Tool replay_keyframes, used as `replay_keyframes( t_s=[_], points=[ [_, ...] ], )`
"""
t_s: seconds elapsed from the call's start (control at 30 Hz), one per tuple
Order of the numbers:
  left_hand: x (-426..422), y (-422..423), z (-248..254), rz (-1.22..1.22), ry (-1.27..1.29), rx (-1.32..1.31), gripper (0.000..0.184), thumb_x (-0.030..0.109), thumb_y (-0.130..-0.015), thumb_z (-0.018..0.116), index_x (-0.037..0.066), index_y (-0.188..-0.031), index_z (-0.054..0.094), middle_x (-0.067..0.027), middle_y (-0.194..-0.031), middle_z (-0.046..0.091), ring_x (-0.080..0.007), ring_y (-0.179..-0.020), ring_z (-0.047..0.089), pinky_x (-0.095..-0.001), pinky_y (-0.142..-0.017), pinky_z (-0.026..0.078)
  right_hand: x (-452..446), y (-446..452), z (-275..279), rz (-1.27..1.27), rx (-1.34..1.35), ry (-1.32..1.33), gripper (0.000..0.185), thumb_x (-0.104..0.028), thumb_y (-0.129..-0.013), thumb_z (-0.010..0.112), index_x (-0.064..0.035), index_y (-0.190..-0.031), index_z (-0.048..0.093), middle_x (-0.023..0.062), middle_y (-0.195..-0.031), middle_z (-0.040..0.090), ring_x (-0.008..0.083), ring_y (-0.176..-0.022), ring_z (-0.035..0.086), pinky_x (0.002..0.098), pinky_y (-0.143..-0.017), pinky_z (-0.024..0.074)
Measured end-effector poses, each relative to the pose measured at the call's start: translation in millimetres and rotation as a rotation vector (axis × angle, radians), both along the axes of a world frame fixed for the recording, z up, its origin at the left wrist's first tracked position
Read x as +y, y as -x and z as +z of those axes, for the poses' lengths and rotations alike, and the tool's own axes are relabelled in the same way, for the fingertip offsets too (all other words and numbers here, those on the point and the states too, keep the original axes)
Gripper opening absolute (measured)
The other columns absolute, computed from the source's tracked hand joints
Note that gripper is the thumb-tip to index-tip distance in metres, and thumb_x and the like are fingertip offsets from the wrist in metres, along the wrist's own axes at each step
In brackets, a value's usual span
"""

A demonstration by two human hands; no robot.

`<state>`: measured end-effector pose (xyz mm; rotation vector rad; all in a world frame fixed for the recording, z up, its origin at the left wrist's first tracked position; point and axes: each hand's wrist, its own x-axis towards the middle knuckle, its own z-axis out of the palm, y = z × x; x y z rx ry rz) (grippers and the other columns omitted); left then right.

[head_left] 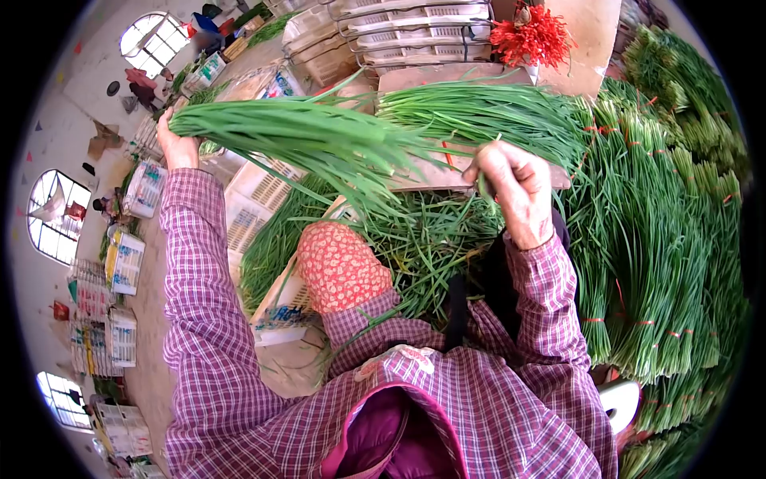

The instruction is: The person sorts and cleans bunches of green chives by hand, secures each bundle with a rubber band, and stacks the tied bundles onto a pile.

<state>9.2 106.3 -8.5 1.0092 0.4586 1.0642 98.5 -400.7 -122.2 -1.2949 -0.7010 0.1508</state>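
My left hand (179,145) is closed around one end of a loose bunch of garlic chives (279,128), held out to the left. The long green leaves fan toward the middle and droop at their tips. My right hand (515,191) is raised right of those tips, fingers curled in a pinch; a bit of green shows below them, too small to name. Behind it, another pile of chives (487,112) lies on a board (447,174). Loose leaves (431,239) cover my lap, next to a red patterned cloth (343,267) over my knee.
Tied chive bundles (646,239) are heaped along the right. A bunch of red ties (531,38) hangs at the back, beside stacked white crates (423,36). A white crate (259,199) stands left of my knee. More crates (128,259) and people are farther left.
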Motion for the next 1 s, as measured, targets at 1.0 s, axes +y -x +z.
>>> replay_keyframes(
  t_s=[1.0],
  points=[
    [22, 18, -38, -0.08, -0.291, -0.194, 0.034, 0.028, -0.09, 0.047, -0.003, -0.09, 0.061, -0.0205, -0.091, 0.067, -0.0284, -0.087, 0.064, -0.0413, -0.087, 0.051, 63, 21, -33, -0.226, -0.844, 0.572, 0.02, -0.026, -0.083, 0.068, -0.0097, -0.092, 0.061, 0.0082, -0.077, 0.059, 0.0289, -0.071, 0.063, 0.0402, -0.061, 0.05]
  ],
)
